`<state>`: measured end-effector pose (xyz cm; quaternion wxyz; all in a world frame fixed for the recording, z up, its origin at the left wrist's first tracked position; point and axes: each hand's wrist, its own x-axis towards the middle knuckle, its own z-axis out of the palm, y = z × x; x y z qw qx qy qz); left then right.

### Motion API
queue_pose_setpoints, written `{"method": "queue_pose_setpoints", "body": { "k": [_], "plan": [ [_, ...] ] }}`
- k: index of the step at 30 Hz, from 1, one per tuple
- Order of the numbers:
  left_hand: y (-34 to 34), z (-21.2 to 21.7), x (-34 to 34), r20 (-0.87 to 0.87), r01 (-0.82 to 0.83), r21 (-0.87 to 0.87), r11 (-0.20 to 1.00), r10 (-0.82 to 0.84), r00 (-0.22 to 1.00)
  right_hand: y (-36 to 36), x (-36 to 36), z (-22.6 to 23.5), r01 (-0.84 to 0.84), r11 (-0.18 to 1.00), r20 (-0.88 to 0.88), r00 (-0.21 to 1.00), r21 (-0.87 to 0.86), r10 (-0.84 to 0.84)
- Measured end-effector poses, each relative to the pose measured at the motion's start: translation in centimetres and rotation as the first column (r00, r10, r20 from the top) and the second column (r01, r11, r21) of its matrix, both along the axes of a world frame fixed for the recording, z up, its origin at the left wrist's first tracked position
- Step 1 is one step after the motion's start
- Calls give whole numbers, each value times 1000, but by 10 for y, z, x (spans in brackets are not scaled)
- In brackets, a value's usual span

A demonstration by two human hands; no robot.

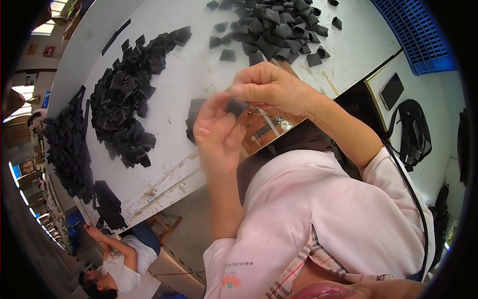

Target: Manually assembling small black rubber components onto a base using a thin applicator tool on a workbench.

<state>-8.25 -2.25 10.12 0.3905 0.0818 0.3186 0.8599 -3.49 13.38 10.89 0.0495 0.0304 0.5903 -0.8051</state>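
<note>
Right hand (274, 85), mid-frame, pinches a small black cloth piece (236, 106) — left hand (219, 132), grip unclear; slackening fingers could drop it.

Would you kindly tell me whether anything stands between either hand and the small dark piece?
Nothing visible does: the small dark piece shows right between the left hand and the right hand, though blur leaves the exact contact unclear.
</note>
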Motion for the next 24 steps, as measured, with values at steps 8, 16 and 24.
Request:
{"method": "queue_pose_setpoints", "body": {
  "k": [8, 16, 24],
  "plan": [
    [17, 13, 20, -580, -492, -464, 737, 167, 798, -3, -1, -1, 13, 997, 13, 1000, -77, -12],
    [-4, -13, -10, 568, 16, 506, 862, -347, 746, -2, -5, -2, -38, 994, 16, 999, -99, 40],
    [10, 5, 7, -135, -152, -142, 978, 133, 982, 3, -10, -15, -25, 997, -123, 992, 69, 33]
  ]
}}
